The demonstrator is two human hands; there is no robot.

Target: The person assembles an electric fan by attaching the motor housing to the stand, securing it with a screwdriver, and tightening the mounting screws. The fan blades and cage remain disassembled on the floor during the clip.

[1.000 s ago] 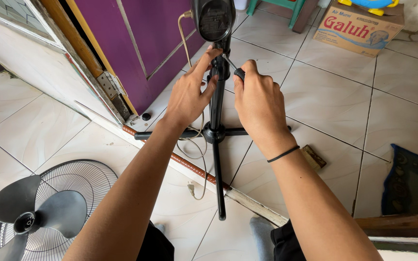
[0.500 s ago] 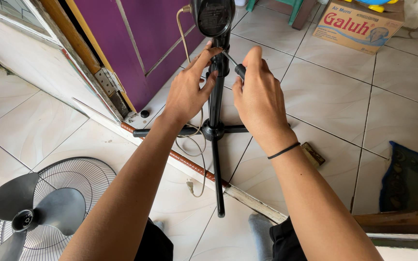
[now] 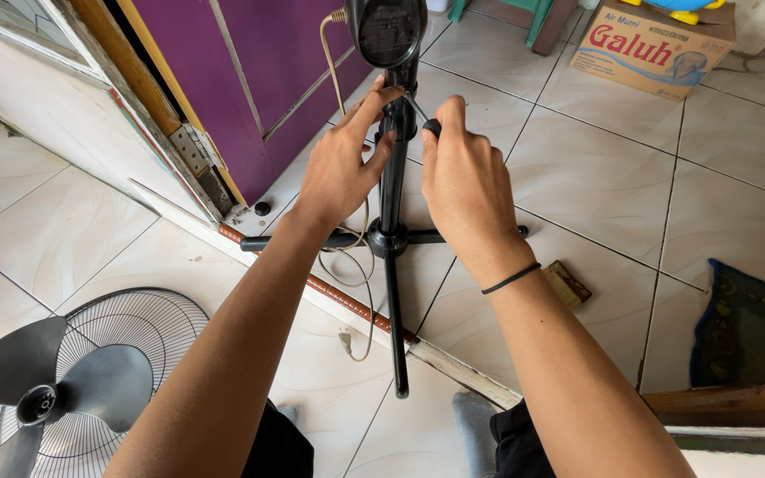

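Note:
A black fan stand (image 3: 391, 212) rises from its cross-shaped base (image 3: 389, 241) on the tiled floor, with the dark motor housing (image 3: 387, 31) at its top. My left hand (image 3: 340, 168) rests against the upper pole, thumb and forefinger touching it just below the housing. My right hand (image 3: 464, 186) is closed around a screwdriver (image 3: 424, 118) with a black handle; its metal tip meets the pole near my left fingertips. A beige power cord (image 3: 351, 257) hangs down behind the pole.
A grey fan blade (image 3: 64, 385) lies on a wire fan guard (image 3: 126, 345) at lower left. A purple door (image 3: 267, 80) stands open at upper left. A cardboard box (image 3: 652, 44) sits at the far right, a dark mat (image 3: 750, 327) at right.
My right forefinger has folded back down around the screwdriver handle. Both hands stay at the top of the pole; the view has shifted slightly.

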